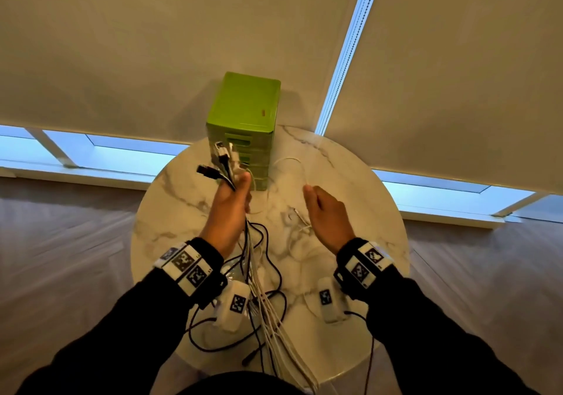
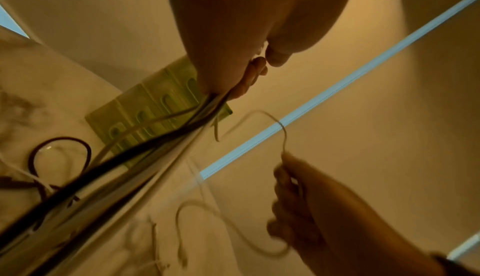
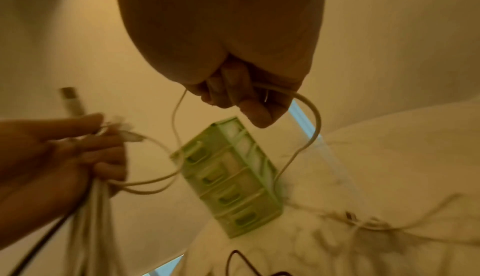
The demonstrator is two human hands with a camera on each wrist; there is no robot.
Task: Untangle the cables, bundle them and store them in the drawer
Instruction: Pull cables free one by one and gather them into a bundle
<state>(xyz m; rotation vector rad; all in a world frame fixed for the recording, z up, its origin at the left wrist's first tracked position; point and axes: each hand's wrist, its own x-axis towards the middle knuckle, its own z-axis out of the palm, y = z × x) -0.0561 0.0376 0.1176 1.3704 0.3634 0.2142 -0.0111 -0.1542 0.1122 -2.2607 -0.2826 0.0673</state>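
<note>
My left hand (image 1: 236, 192) grips a bunch of black and white cables (image 1: 256, 272) upright above the round marble table (image 1: 365, 211). Their plug ends (image 1: 219, 160) stick up past my fist, and the long ends hang down over the table's near edge. My right hand (image 1: 320, 208) pinches one thin white cable (image 1: 292, 163) that arcs over to the bunch. In the right wrist view the fingers (image 3: 233, 94) curl round this white cable (image 3: 311, 116). The green drawer unit (image 1: 246, 114) stands at the table's far side, its drawers (image 3: 228, 178) closed.
Loose black cable loops (image 1: 274, 272) and a white cable (image 1: 301, 221) lie on the table between my arms. Behind the table hang beige roller blinds (image 1: 152, 44) over a window. Wooden floor surrounds the table.
</note>
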